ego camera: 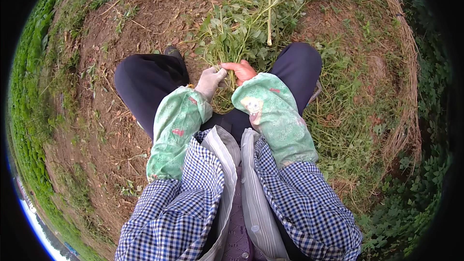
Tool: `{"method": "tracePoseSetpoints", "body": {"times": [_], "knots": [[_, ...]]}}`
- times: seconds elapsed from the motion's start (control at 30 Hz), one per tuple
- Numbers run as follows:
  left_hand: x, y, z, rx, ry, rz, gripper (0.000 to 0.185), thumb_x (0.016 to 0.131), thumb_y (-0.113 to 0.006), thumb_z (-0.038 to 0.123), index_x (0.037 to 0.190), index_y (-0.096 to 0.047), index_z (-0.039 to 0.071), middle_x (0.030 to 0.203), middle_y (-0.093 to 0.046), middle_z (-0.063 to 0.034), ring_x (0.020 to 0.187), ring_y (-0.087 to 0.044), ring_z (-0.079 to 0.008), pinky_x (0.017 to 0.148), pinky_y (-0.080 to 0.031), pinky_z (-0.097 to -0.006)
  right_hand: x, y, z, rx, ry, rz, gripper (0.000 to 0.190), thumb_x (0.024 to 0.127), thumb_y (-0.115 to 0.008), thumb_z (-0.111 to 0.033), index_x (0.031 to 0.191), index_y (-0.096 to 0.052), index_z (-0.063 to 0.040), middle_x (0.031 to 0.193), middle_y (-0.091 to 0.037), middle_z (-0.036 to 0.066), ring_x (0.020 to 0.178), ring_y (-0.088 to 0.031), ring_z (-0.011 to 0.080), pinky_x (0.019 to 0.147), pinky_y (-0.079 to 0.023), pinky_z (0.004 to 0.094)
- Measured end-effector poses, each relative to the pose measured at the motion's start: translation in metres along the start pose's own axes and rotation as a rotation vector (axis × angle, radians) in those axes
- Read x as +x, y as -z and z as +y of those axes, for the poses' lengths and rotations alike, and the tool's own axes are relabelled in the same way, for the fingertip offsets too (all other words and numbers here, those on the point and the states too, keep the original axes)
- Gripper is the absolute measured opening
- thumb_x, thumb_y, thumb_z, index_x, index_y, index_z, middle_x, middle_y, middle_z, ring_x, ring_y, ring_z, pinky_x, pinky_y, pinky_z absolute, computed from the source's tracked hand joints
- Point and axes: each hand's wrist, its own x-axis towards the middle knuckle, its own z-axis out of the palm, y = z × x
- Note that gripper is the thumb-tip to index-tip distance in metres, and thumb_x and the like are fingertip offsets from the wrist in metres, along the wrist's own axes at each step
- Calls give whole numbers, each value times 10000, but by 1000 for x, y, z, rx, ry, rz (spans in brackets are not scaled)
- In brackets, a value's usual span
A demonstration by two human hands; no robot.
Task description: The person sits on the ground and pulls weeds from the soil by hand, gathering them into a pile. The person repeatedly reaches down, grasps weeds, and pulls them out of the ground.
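A bunch of leafy green stems (pixel 232 45) is held upright between my knees, its leaves fanning away from me. My left hand (pixel 209 82), in a pale, soil-stained glove, grips the stems low down on their left side. From the right, my bare right hand (pixel 243 71) closes around the same stems, its thumb or a finger reaching across them towards the glove. The fingertips behind the stems are hidden. More cut greenery (pixel 259 49) lies just beyond the right hand, with a long pale bare stalk (pixel 269 11) over it.
Brown soil (pixel 105 116) with dry leaves and weeds spreads to the left, up to a row of green plants (pixel 32 65). Pulled greenery (pixel 337 130) covers the ground on the right. A long bundle of dry stalks (pixel 404 43) borders dark foliage there. My bent knees (pixel 301 61) flank the bunch.
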Motion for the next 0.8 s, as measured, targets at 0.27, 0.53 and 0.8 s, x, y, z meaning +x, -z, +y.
{"method": "tracePoseSetpoints", "body": {"times": [0.27, 0.53, 0.8], "knots": [[2, -6, 4, -120, 116, 51, 217, 1037, -519, 176, 1142, -602, 6, 860, -665, -85, 688, -645, -169, 606, -524, -299, 11, 11, 10, -128, 11, 138, 434, 768, -821, -63, 1093, -548, 25, 1014, -668, 130, 885, -678, 228, 759, -566, 411], [12, 7, -4, -262, 80, 335, 334, 938, -433, 98, 1220, -575, -10, 732, -538, -4, 566, -495, -123, 525, -405, -258, 11, 11, 11, -5, 30, 99, 197, 834, -770, -95, 972, -682, 14, 856, -709, 84, 719, -675, 185, 600, -544, 370], [5, 2, 5, -330, 121, 84, 223, 990, -462, 212, 1088, -598, 65, 759, -591, 3, 535, -430, -99, 495, -358, -257, 0, 8, 5, -157, 59, -134, 141, 844, -745, -77, 949, -708, 10, 806, -712, 76, 664, -643, 162, 630, -521, 314]]}}
